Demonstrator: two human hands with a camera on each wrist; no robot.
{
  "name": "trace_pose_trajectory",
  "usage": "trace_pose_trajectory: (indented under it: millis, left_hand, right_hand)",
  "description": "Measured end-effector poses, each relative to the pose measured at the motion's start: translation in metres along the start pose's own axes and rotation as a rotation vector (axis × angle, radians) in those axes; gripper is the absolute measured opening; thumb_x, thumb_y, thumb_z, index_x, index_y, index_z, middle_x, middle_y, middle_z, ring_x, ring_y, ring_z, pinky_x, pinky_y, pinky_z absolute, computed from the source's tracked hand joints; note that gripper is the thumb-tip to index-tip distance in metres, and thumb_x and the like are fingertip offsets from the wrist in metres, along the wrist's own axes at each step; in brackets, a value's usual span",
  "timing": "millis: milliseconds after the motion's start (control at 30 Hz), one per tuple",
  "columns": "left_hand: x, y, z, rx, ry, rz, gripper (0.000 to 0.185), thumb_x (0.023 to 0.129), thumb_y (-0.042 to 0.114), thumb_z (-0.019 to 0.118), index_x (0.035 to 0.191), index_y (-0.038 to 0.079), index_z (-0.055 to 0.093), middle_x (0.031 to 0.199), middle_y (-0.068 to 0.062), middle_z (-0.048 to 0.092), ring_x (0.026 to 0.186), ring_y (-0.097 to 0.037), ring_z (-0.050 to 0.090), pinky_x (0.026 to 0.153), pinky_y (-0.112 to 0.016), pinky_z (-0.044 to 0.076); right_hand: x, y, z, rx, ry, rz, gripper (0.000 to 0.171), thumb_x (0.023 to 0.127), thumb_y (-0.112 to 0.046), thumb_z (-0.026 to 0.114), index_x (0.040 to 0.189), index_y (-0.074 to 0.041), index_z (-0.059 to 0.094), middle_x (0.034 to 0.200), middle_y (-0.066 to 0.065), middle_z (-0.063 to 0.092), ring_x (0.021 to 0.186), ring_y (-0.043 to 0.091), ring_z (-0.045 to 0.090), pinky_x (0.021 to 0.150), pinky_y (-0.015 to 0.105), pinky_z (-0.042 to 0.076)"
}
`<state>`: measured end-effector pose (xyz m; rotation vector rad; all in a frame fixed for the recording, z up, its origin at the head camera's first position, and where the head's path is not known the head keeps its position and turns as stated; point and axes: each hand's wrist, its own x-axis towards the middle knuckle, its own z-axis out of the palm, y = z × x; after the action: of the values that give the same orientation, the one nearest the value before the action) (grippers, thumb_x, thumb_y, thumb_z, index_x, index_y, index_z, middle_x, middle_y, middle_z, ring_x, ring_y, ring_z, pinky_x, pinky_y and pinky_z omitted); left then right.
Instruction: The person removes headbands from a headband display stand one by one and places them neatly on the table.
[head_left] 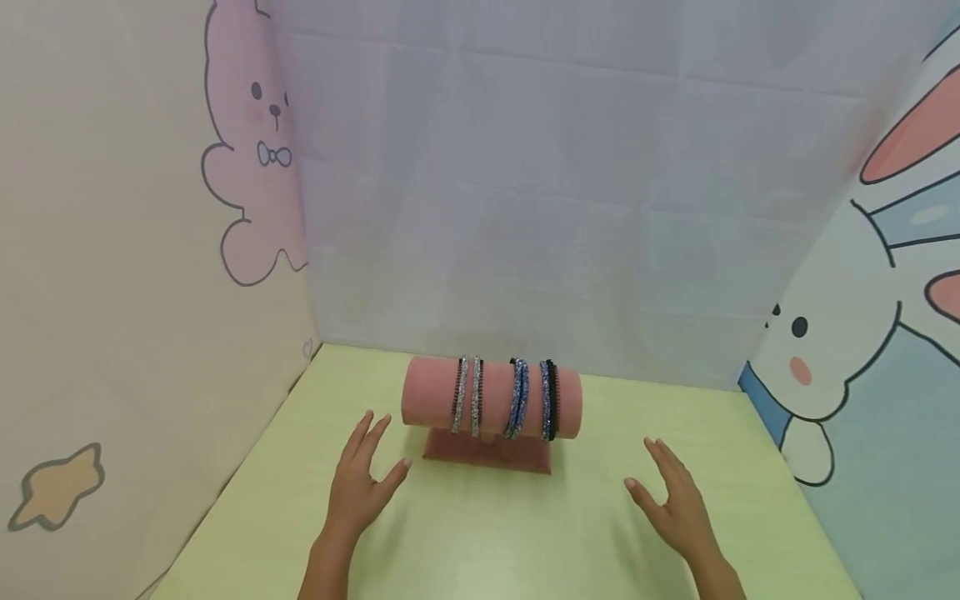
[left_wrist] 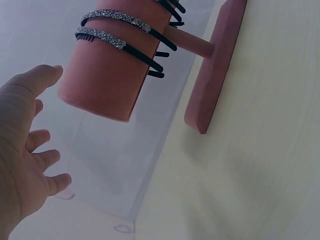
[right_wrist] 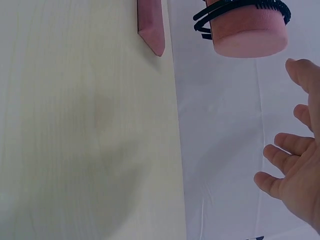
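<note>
Left hand [head_left: 362, 487] and right hand [head_left: 675, 504] are hovering spread and holding nothing, flanking one pink stand [head_left: 491, 408] carrying four headbands [head_left: 504, 398], bare table [head_left: 487, 542] lying between them.

Illumination is bright, even and diffuse, apparently from overhead. Shadows are soft: faint patches lie on the tabletop [head_left: 525, 533] beneath each hand and under the pink stand [head_left: 491, 400]. No glare. The head view is sharp, with slight wide-angle bending at the edges. Both wrist views are pale, washed out and slightly soft.
</note>
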<state>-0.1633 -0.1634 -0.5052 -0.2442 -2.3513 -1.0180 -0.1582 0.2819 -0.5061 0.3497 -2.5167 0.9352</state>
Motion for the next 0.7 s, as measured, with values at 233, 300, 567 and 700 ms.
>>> trace_pose_trajectory:
  millis: [233, 300, 567, 700]
  left_hand:
    - [0.013, 0.008, 0.001, -0.089, -0.042, -0.047, 0.069, 0.075, 0.021, 0.078, 0.136, 0.014, 0.047, 0.143, -0.013, 0.036, 0.124, -0.038, 0.039, 0.086, -0.062, 0.037]
    - [0.015, 0.009, 0.003, -0.106, -0.043, -0.047, 0.068, 0.076, 0.021, 0.078, 0.136, 0.014, 0.047, 0.142, -0.014, 0.037, 0.124, -0.037, 0.039, 0.086, -0.062, 0.037]
    - [0.022, 0.014, 0.011, -0.163, -0.046, -0.058, 0.068, 0.076, 0.021, 0.077, 0.136, 0.011, 0.047, 0.142, -0.016, 0.036, 0.125, -0.039, 0.038, 0.087, -0.063, 0.035]
    - [0.027, 0.015, 0.013, -0.177, -0.057, -0.079, 0.069, 0.076, 0.023, 0.078, 0.137, 0.012, 0.046, 0.144, -0.016, 0.034, 0.126, -0.040, 0.036, 0.089, -0.064, 0.033]
  right_hand:
    - [0.014, -0.005, 0.006, 0.085, 0.018, -0.042, 0.065, 0.077, -0.011, 0.075, 0.133, 0.004, 0.045, 0.134, 0.028, 0.040, 0.121, 0.049, 0.035, 0.087, 0.066, 0.030]
    - [0.017, -0.006, 0.008, 0.102, 0.024, -0.051, 0.065, 0.076, -0.009, 0.075, 0.133, 0.004, 0.045, 0.134, 0.028, 0.041, 0.121, 0.048, 0.036, 0.087, 0.065, 0.031]
    - [0.023, -0.005, 0.016, 0.159, 0.000, -0.051, 0.067, 0.076, -0.009, 0.075, 0.134, 0.002, 0.044, 0.134, 0.026, 0.042, 0.121, 0.045, 0.037, 0.089, 0.063, 0.031]
    - [0.029, -0.006, 0.018, 0.190, -0.025, -0.048, 0.068, 0.077, -0.009, 0.075, 0.136, -0.002, 0.043, 0.136, 0.024, 0.041, 0.121, 0.043, 0.038, 0.091, 0.061, 0.032]
